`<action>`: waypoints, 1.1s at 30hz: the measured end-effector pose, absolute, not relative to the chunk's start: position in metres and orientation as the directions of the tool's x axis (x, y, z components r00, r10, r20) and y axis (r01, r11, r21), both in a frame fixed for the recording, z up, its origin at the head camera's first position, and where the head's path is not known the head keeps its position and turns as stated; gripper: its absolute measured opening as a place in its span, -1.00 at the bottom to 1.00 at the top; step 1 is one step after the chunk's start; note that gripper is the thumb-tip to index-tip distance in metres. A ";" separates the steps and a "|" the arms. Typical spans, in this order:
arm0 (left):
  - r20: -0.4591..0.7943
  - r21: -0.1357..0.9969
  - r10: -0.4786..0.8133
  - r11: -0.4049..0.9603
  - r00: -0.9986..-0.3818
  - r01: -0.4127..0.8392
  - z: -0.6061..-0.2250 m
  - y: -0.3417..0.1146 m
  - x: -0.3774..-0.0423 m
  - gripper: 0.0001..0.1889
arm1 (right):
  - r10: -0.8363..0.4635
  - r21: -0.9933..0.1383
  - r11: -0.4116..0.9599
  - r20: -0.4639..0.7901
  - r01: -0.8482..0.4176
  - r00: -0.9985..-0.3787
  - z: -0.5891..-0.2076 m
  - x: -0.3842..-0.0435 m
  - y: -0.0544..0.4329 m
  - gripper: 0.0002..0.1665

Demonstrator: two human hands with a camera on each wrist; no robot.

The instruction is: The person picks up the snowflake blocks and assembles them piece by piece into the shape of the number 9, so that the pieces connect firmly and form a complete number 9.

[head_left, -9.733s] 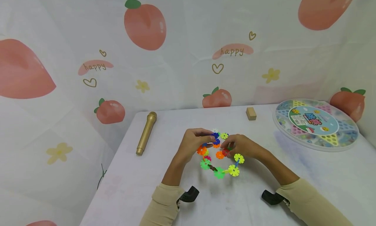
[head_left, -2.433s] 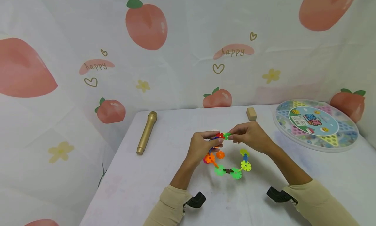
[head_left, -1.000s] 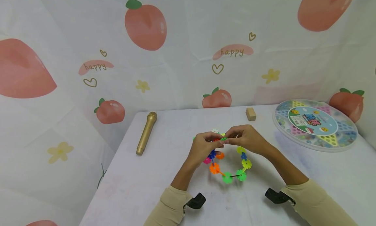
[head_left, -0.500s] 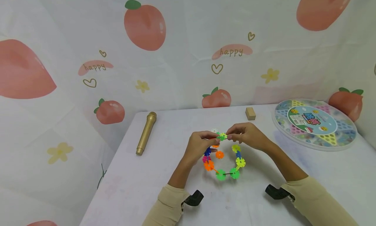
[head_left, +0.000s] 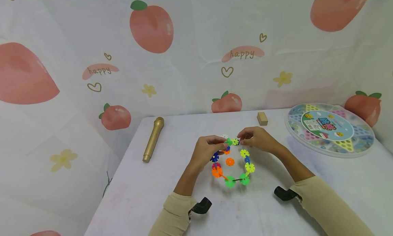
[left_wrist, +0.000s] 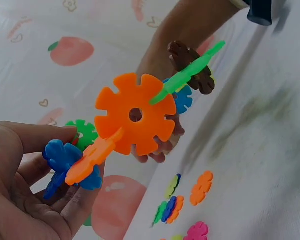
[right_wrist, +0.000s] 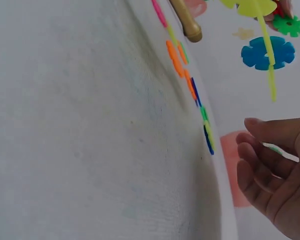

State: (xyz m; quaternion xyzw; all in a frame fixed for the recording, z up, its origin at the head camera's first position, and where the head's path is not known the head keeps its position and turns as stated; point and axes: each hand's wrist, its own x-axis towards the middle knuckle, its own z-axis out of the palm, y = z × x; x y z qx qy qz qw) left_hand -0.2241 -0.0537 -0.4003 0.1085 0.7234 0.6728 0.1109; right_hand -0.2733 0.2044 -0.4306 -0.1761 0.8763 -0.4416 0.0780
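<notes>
My left hand (head_left: 206, 150) pinches one end of a chain of interlocking snowflake discs, held above the table. In the left wrist view, a blue disc (left_wrist: 65, 156) and a green disc (left_wrist: 83, 134) with a bit of red sit at its fingers. The chain curves through an orange disc (head_left: 217, 172), two green discs with a brown one edge-on between them, and yellow and blue discs, to a free yellow disc (head_left: 244, 153). My right hand (head_left: 259, 139) holds nothing. Its fingers are loosely curled, close to a loose yellow disc (head_left: 235, 142) lying by a dark blue one.
More loose discs lie on the white table, among them an orange disc (head_left: 230, 161) and a pink disc (left_wrist: 197, 231). Farther back are a gold microphone-shaped stick (head_left: 153, 138), a small wooden block (head_left: 262, 118) and a round game board (head_left: 330, 130). A peach-print cloth hangs behind.
The right hand, earlier at a red disc and then pinching a green disc at the left hand's fingertips, has let go and drawn right. The left hand still holds the chain, shifted slightly left.
</notes>
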 end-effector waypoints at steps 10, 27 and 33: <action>-0.017 0.998 0.313 0.069 -0.950 0.005 -0.400 -0.054 -0.224 -0.77 | -0.398 -0.755 0.606 -0.016 -0.250 -0.917 -0.436 -0.293 0.198 -0.65; -0.008 0.997 0.323 0.074 -0.946 0.017 -0.400 -0.052 -0.223 -0.79 | -0.432 -0.696 0.656 -0.030 -0.292 -0.901 -0.447 -0.307 0.191 -0.66; -0.019 0.997 0.327 0.077 -0.945 0.007 -0.401 -0.052 -0.224 -0.79 | -0.446 -0.667 0.682 -0.053 -0.300 -0.893 -0.446 -0.309 0.187 -0.71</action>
